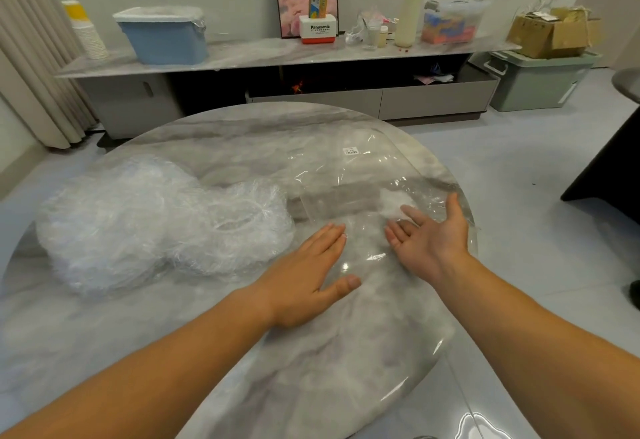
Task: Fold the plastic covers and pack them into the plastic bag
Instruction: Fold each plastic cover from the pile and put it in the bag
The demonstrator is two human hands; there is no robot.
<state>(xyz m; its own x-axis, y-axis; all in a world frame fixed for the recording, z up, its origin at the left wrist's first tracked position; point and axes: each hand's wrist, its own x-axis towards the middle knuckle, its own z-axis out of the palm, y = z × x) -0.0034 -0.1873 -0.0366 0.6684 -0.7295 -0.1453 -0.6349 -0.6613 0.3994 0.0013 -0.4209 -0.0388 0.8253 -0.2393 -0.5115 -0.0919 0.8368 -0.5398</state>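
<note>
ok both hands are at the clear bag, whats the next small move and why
Probably slide the left hand from the clear bag to the pile of crumpled covers beside it and pull one free to fold: it and the right hand are open, holding nothing, and that pile lies unpacked.

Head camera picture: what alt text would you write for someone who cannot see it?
A person's left hand presses flat on a clear plastic bag lying on a round marble table, while the right hand is open over it, palm turned inward. A heap of crumpled plastic covers sits to the left of the bag.
</note>
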